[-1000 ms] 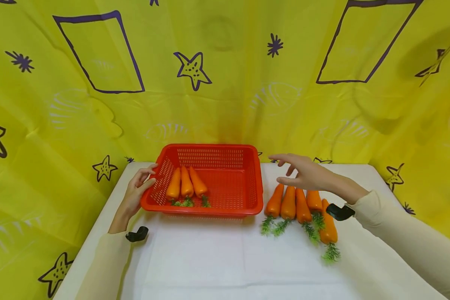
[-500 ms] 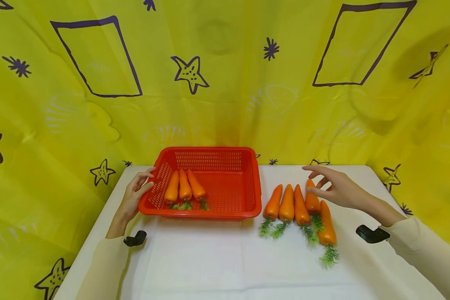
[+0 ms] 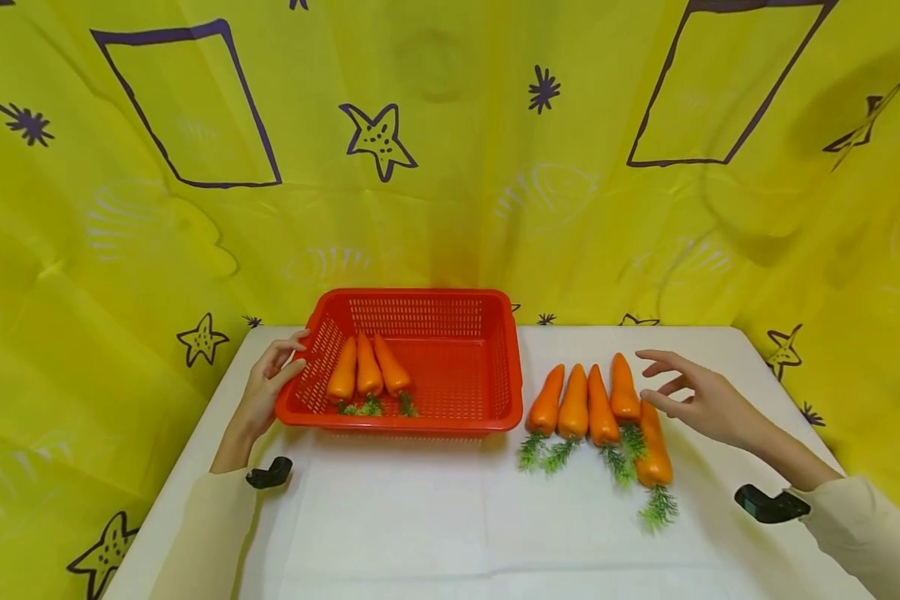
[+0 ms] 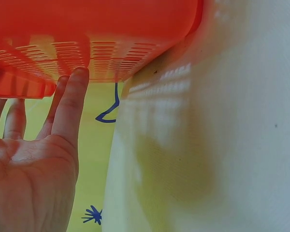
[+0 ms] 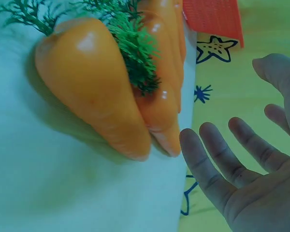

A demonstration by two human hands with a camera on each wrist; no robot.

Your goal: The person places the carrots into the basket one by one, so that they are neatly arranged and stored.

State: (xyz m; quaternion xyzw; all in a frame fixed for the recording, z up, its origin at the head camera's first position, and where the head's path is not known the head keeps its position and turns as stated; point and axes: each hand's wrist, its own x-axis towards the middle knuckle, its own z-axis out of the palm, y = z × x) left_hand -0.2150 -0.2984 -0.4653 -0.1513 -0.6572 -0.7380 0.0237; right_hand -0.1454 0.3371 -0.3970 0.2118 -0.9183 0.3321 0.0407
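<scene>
A red perforated plastic basket [image 3: 450,422] stands at the table's centre-left with three orange carrots [image 3: 369,371] lying inside, green tops toward the near side. My left hand [image 3: 262,396] rests at its left end; in the left wrist view, nearly straight fingers [image 4: 70,104] touch the slotted wall under the rim. To the right of the basket lie several more carrots [image 3: 573,404] in a row, tips pointing away. The rightmost carrot [image 3: 654,450] lies nearer the front. My right hand [image 3: 708,404], fingers spread and holding nothing, hovers just right of the row.
White cloth [image 3: 412,517] covers the table. A yellow curtain [image 3: 450,217] with starfish and fish drawings hangs along the back and both sides. A black wrist device [image 3: 270,473] sits on the left forearm, another device [image 3: 771,504] on the right.
My right hand has moved from beside the basket's right rim, across above the carrots, to the right of the row. The left hand, basket and carrots have stayed in place.
</scene>
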